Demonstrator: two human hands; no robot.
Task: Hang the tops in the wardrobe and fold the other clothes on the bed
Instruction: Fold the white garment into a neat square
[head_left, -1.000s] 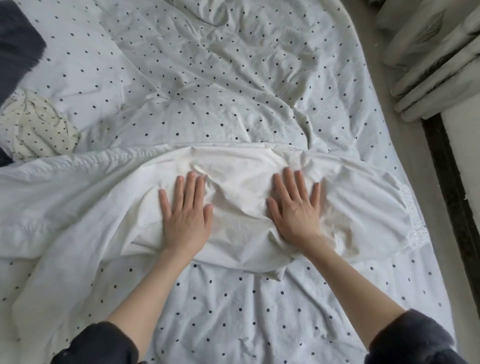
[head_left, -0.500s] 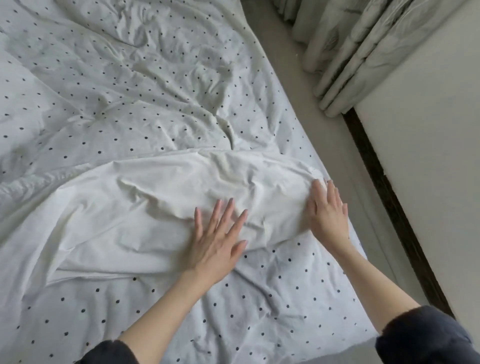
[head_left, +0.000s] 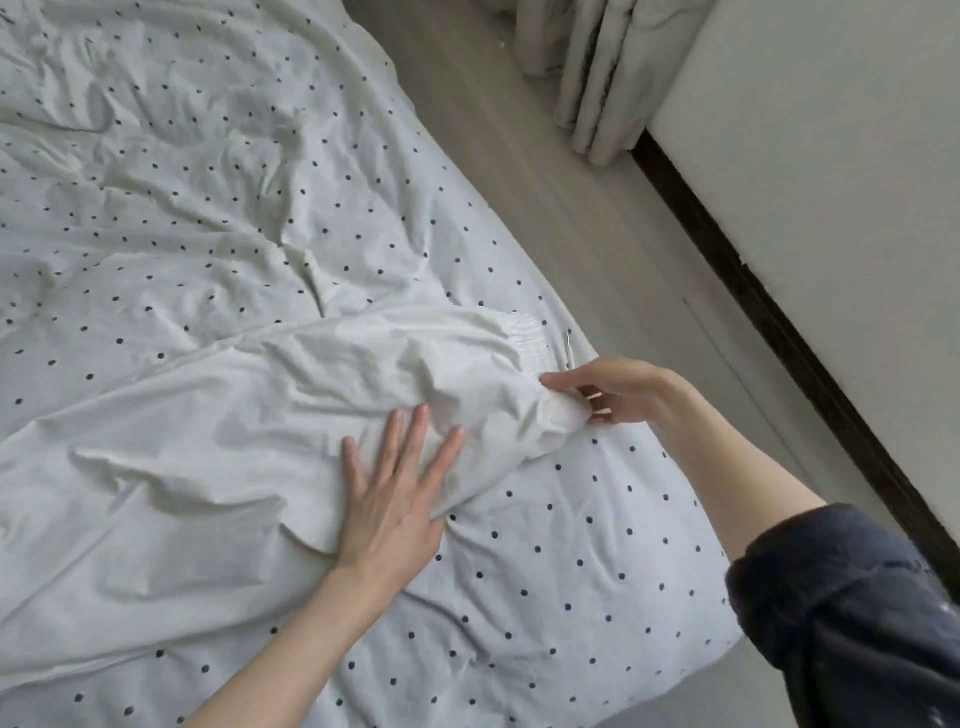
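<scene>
Where the right hand (head_left: 613, 389) meets the white garment (head_left: 249, 436), its thumb and curled fingers pinch the bunched end of the cloth, just below a gathered elastic band (head_left: 527, 340) at that end. The pinched corner lifts a little off the bed, while the fabric beside it stays creased and puffed. The left hand (head_left: 392, 504) lies flat on the same garment, fingers straight and spread, the palm pressing the cloth's near edge down against the bedding. The two hands are near each other, the left one lower and further in from the bed's edge.

The garment stretches away to the left across the polka-dot sheet (head_left: 545, 561), wrinkled along its whole length, its far end running out of view. A thin pale cord (head_left: 569, 345) shows just beside the elastic band, near the mattress edge. Both forearms are bare, and a rolled dark blue sleeve (head_left: 841, 597) covers the right arm above the elbow.

Beyond the bed's right edge lies a pale floor (head_left: 571, 182), with cream curtains (head_left: 597, 67) hanging at the top and a dark skirting board (head_left: 779, 322) along a white wall (head_left: 831, 156).
</scene>
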